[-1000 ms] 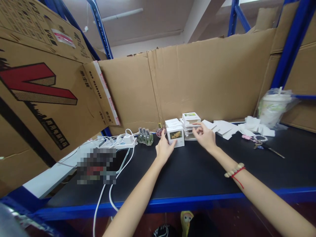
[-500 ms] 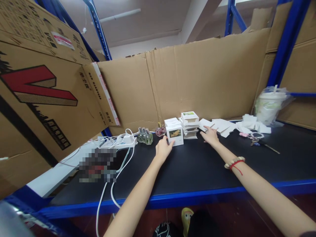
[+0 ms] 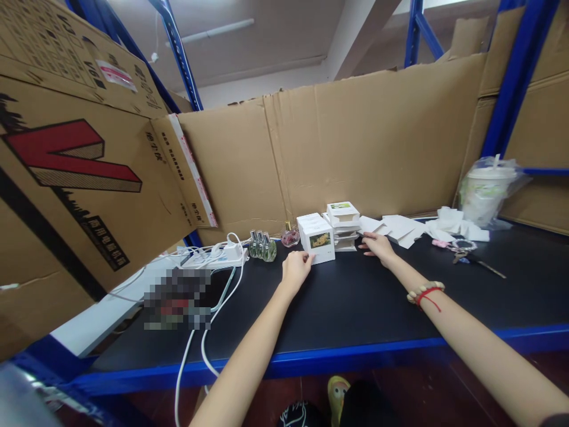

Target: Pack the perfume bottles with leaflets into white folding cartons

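Observation:
My left hand [image 3: 296, 270] rests at the lower left front of a white box [image 3: 328, 253] with a yellow flower picture. Its fingers are curled together and touch the box's corner, not wrapped round it. Another white box [image 3: 310, 219] stands directly behind. To the right is a stack of white boxes [image 3: 347, 226], the top one showing a green picture and an opening in front. My right hand [image 3: 377, 247] is low over the black tabletop, just right of the stack, fingers apart and holding nothing. White paper pieces [image 3: 403, 230] lie beyond it.
Small glass bottles [image 3: 262, 246] and a pink bottle [image 3: 290, 235] stand left of the boxes. Further left are a power strip [image 3: 233, 256] and white cables. Keys [image 3: 463, 256] and a bagged cup [image 3: 486, 190] are at the right. A cardboard wall [image 3: 377, 142] closes the back.
The flower-picture box has shifted slightly to the right and turned a little. My left fingers have curled in beside it. My right hand has drawn slightly closer to the stack.

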`<state>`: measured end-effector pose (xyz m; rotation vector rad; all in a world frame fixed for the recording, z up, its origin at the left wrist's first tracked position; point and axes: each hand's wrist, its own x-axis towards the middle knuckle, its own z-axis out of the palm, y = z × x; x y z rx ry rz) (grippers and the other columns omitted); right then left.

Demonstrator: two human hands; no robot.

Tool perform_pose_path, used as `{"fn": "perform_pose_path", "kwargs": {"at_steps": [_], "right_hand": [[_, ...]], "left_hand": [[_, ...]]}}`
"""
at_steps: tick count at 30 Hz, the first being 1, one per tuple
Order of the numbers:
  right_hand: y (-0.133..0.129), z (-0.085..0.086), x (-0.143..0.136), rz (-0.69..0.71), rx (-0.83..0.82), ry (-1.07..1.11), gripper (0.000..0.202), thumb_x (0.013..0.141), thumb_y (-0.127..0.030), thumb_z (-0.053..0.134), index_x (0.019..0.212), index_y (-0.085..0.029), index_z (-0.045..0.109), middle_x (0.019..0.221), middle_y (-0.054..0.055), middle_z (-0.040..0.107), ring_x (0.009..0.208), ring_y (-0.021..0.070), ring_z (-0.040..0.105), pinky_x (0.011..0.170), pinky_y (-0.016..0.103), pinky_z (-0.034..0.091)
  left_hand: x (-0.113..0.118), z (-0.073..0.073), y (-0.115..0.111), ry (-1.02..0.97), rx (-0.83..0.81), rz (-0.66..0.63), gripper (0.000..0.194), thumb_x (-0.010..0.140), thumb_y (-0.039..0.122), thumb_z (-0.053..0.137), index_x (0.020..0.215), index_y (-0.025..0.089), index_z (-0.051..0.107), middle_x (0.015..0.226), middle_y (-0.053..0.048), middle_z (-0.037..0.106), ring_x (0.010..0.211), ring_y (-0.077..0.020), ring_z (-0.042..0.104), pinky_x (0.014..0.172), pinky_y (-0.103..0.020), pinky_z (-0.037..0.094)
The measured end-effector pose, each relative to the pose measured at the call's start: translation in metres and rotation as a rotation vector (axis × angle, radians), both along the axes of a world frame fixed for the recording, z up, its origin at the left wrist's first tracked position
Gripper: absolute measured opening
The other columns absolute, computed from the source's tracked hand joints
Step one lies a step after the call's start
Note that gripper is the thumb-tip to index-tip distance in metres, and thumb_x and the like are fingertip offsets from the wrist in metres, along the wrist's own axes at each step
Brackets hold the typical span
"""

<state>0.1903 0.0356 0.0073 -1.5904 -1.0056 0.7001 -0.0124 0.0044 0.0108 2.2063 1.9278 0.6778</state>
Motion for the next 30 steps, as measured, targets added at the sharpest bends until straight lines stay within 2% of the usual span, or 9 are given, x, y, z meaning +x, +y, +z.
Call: {"fn": "perform_pose_path", "kwargs": {"at_steps": [6,11,13,15,18,21,24,27,30], "right_hand": [[-0.001,0.001,-0.003,0.012,0.088,-0.003,0.038,0.069,-0.011,0.052,0.106,-0.011,0.058,0.102,0.011,0.063,0.072,0.0137,0.066,0.040,0.015,0.049],[0.000,-0.001,0.000,-0.048,0.115,-0.062,0.040,0.067,-0.016,0.053,0.106,-0.013,0.058,0.108,0.013,0.058,0.065,0.0151,0.063,0.042,0.023,0.049],[-0.001,0.000,0.001,-0.117,0.215,-0.146,0.039,0.067,-0.017,0.052,0.105,-0.017,0.058,0.110,0.012,0.055,0.060,0.0134,0.060,0.048,0.027,0.049],[-0.003,0.002,-0.001,-0.160,0.409,-0.271,0.032,0.071,-0.020,0.046,0.100,-0.019,0.058,0.107,0.010,0.055,0.053,0.0111,0.055,0.054,0.030,0.048],[-0.007,0.004,-0.007,-0.118,0.643,-0.437,0.027,0.079,-0.027,0.037,0.092,-0.020,0.059,0.094,0.006,0.057,0.048,0.0100,0.049,0.055,0.029,0.044],[-0.010,0.004,-0.013,-0.057,0.624,-0.552,0.027,0.079,-0.037,0.043,0.091,-0.021,0.061,0.081,0.002,0.054,0.047,0.0106,0.046,0.050,0.026,0.040],[-0.010,0.003,-0.015,-0.036,0.539,-0.585,0.026,0.074,-0.042,0.052,0.087,-0.022,0.063,0.080,0.001,0.053,0.047,0.0101,0.045,0.047,0.026,0.039],[-0.008,0.002,-0.014,0.002,0.543,-0.509,0.025,0.073,-0.045,0.055,0.072,-0.020,0.061,0.082,0.004,0.054,0.053,0.0119,0.050,0.052,0.028,0.045],[-0.005,0.002,-0.015,0.036,0.594,-0.313,0.031,0.071,-0.050,0.054,0.071,-0.019,0.057,0.083,0.006,0.057,0.071,0.0179,0.058,0.060,0.032,0.051]], "left_hand": [[0.002,0.001,-0.003,0.117,0.110,-0.012,0.040,0.087,0.035,0.038,0.067,0.019,0.069,0.072,-0.006,0.065,0.084,-0.0187,0.059,0.064,-0.023,0.039],[0.009,0.001,-0.008,0.151,0.158,-0.140,0.043,0.088,0.032,0.034,0.061,0.018,0.066,0.064,-0.005,0.061,0.076,-0.0163,0.057,0.057,-0.022,0.034],[0.011,0.000,-0.009,0.167,0.169,-0.186,0.043,0.087,0.030,0.034,0.060,0.018,0.065,0.065,-0.005,0.062,0.076,-0.0161,0.057,0.055,-0.021,0.033],[0.011,-0.001,-0.008,0.181,0.179,-0.211,0.043,0.087,0.028,0.033,0.059,0.018,0.064,0.066,-0.005,0.063,0.076,-0.0160,0.057,0.054,-0.021,0.032],[0.011,-0.003,-0.007,0.195,0.192,-0.217,0.042,0.087,0.028,0.033,0.060,0.018,0.064,0.069,-0.005,0.064,0.073,-0.0155,0.056,0.054,-0.021,0.033],[0.011,-0.003,-0.007,0.192,0.190,-0.207,0.041,0.086,0.028,0.033,0.062,0.018,0.065,0.069,-0.005,0.064,0.071,-0.0151,0.056,0.055,-0.021,0.034],[0.011,-0.002,-0.007,0.175,0.180,-0.203,0.040,0.085,0.028,0.034,0.063,0.019,0.066,0.070,-0.005,0.064,0.071,-0.0158,0.057,0.057,-0.022,0.036],[0.012,0.000,-0.009,0.159,0.163,-0.198,0.041,0.086,0.029,0.034,0.061,0.019,0.065,0.070,-0.005,0.064,0.072,-0.0162,0.057,0.058,-0.022,0.037],[0.012,0.002,-0.011,0.145,0.144,-0.186,0.041,0.086,0.030,0.034,0.061,0.020,0.065,0.070,-0.004,0.064,0.074,-0.0160,0.058,0.059,-0.021,0.036]]}}
